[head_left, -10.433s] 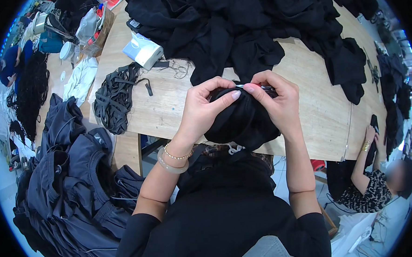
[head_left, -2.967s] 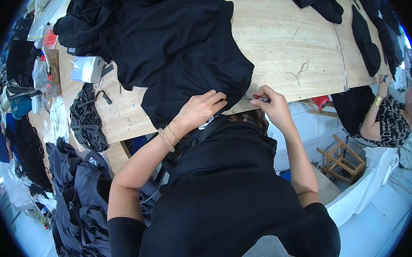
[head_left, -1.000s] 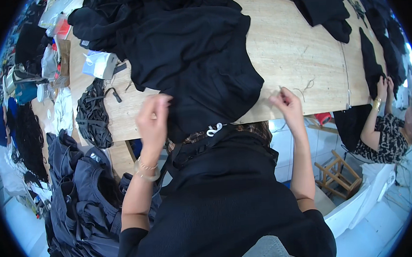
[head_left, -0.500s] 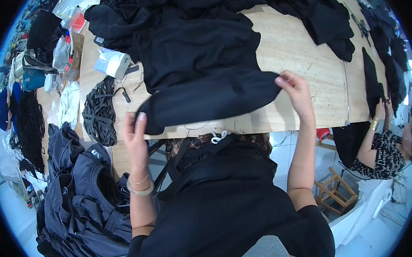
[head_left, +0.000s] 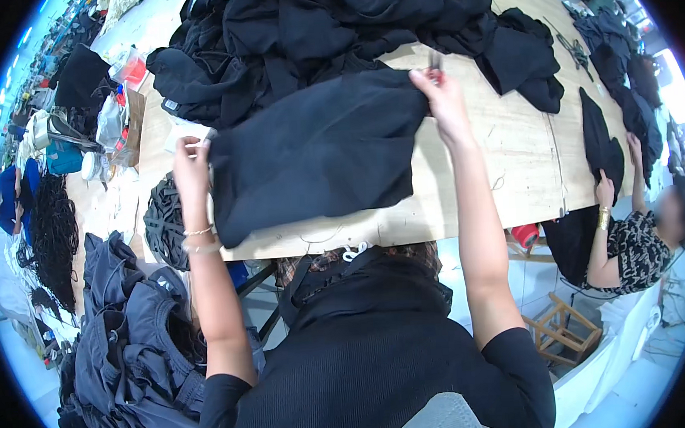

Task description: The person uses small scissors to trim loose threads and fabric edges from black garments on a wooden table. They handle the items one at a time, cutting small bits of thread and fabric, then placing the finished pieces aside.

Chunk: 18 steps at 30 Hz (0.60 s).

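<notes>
Left hand (head_left: 191, 166), right hand (head_left: 448, 106) nearly closed, pinching black garment (head_left: 316, 149) by upper corners; small object (head_left: 434, 60) at right hand blurred; open tabletop (head_left: 502, 163) rightward.

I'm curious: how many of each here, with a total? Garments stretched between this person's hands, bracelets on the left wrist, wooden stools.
Black garment between left hand and right hand: 1
Bracelets: 2
Wooden stool: 1
Total: 4
</notes>
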Tool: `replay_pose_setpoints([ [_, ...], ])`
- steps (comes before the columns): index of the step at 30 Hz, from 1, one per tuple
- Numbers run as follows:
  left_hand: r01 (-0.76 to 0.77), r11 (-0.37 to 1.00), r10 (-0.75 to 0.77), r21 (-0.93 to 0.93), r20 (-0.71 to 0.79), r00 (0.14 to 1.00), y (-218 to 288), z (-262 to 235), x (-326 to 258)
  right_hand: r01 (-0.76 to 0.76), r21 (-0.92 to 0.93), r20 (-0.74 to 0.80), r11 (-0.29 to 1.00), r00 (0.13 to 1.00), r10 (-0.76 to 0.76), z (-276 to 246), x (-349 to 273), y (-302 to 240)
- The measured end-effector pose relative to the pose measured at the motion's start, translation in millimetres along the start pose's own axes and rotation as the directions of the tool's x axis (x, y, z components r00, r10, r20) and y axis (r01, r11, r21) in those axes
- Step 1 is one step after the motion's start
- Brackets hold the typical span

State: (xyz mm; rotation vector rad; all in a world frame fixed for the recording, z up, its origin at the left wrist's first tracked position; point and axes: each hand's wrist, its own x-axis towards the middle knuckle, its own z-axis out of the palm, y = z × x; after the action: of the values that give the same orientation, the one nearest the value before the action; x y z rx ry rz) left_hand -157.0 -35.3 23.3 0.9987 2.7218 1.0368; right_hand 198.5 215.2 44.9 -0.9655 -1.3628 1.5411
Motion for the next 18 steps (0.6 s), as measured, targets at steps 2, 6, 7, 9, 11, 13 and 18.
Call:
replay_pose_setpoints([
  [2,-0.165,0.985,0.170,0.044,-0.184,0.968,10.1,25.6,-17.6,-0.217,-0.065,0.046,0.974,0.974,0.220,-6.2,4.6,40.8],
  [6,-0.367,0.879,0.390,-0.306,0.016,0.921,90.5,41.9,-68.9,-0.278,0.062,0.084,0.959,0.958,0.272,-13.6,-7.4,59.9],
  [7,-0.373,0.859,0.407,-0.352,0.025,0.913,100.7,50.1,-78.1,-0.283,0.062,0.062,0.957,0.958,0.280,-12.9,-11.9,58.5],
  [9,-0.385,0.837,0.429,-0.389,0.027,0.903,117.5,60.2,-92.6,-0.294,0.011,0.083,0.956,0.953,0.292,-15.7,-20.3,58.6],
  [11,-0.381,0.810,0.447,-0.445,0.048,0.893,123.0,74.0,-102.9,-0.300,-0.033,0.123,0.953,0.946,0.302,-21.6,-30.4,54.9],
  [13,-0.358,0.780,0.460,-0.514,0.083,0.884,131.0,83.1,-112.4,-0.291,-0.091,0.140,0.952,0.943,0.302,-22.8,-35.8,53.6],
  [18,-0.335,0.720,0.511,-0.608,0.138,0.848,156.9,95.9,-126.8,-0.304,-0.165,0.137,0.938,0.935,0.327,-15.8,-49.7,47.8],
])
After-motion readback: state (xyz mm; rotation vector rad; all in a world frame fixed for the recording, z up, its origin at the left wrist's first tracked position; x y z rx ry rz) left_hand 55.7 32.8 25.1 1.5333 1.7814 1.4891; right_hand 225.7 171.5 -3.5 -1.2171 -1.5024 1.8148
